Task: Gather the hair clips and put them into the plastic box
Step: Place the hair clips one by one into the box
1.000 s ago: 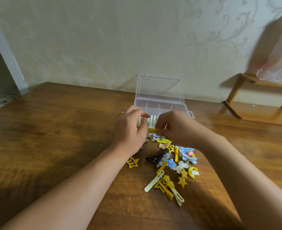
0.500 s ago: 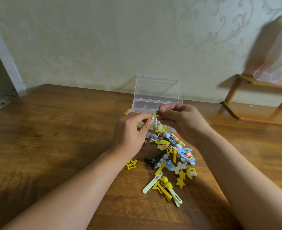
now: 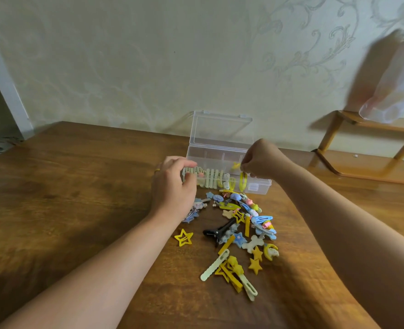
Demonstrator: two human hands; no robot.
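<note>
The step in hand was judged to be seating one clip on the near wall of the plastic box, whose lid stood raised at the far side. The right hand was over the box's right part and pinched a yellow snap clip by its top end, the clip hanging at the near wall, just right of a row of clips already there. The left hand rested at the box's left near corner, fingers bent; whether it gripped anything could not be told. The loose clips lay heaped on the wooden table, near side of the box.

Recommended practice: lower the clip vertically beside the row, steady the box with the left hand, and release only once the clip sat firm. A tilted clip would probably knock its neighbours.
</note>
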